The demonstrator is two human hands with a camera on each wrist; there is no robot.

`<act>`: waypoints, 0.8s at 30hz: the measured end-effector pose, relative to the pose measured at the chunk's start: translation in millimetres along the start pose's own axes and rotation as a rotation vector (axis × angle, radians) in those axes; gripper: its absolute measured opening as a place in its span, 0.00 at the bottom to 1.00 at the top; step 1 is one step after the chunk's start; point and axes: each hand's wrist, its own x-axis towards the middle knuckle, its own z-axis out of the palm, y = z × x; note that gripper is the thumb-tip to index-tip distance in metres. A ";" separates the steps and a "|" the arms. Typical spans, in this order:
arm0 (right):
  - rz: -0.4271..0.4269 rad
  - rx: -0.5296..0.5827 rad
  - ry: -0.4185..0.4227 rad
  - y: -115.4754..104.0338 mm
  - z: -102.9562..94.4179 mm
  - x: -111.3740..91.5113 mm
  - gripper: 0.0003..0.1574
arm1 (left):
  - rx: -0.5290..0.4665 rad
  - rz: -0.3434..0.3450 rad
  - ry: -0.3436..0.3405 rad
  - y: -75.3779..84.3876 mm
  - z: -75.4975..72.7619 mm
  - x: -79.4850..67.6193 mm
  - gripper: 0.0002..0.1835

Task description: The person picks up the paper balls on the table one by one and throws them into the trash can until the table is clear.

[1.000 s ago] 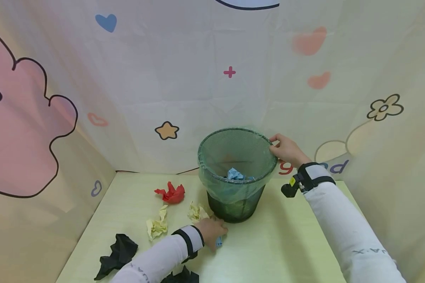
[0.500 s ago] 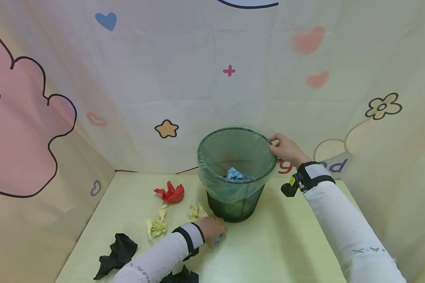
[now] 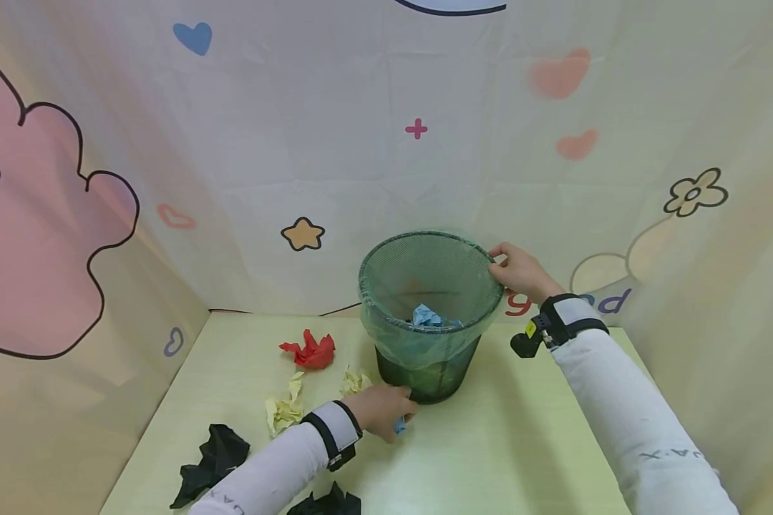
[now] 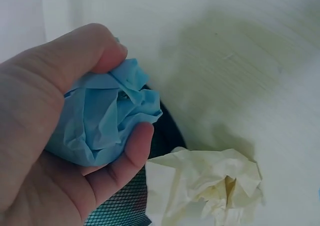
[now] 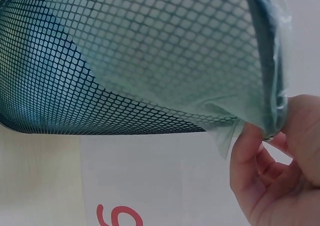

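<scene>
A crumpled piece of blue paper is held between the thumb and curled fingers of my left hand, low over the table by the bin's base. In the head view only a scrap of that paper shows below the fingers. My right hand pinches the right rim of a dark mesh wastebasket, which has a thin green plastic liner folded over its edge. Inside the basket lies more crumpled blue paper. Beside my left hand, a crumpled pale yellow paper touches or nearly touches the basket's foot.
Left of the basket lie a crumpled red paper and another yellow paper. Two black crumpled papers sit nearer, one black paper at left and one black paper at the front edge of view. A printed curtain stands behind the table.
My left hand has lifted and shifted slightly, with the blue paper in its grasp. My right hand and the basket stay where they were.
</scene>
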 end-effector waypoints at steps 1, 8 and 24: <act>0.001 0.000 -0.001 0.1 -0.1 0.4 0.24 | -0.002 0.004 0.003 0.2 -1.2 -0.7 0.16; -0.005 -0.011 -0.006 -0.9 -0.8 1.0 0.24 | -0.012 0.040 0.032 2.6 -10.6 -6.1 0.15; -0.016 -0.025 0.007 -2.1 -0.6 -2.0 0.24 | 0.147 0.176 0.227 23.0 -50.2 -24.8 0.16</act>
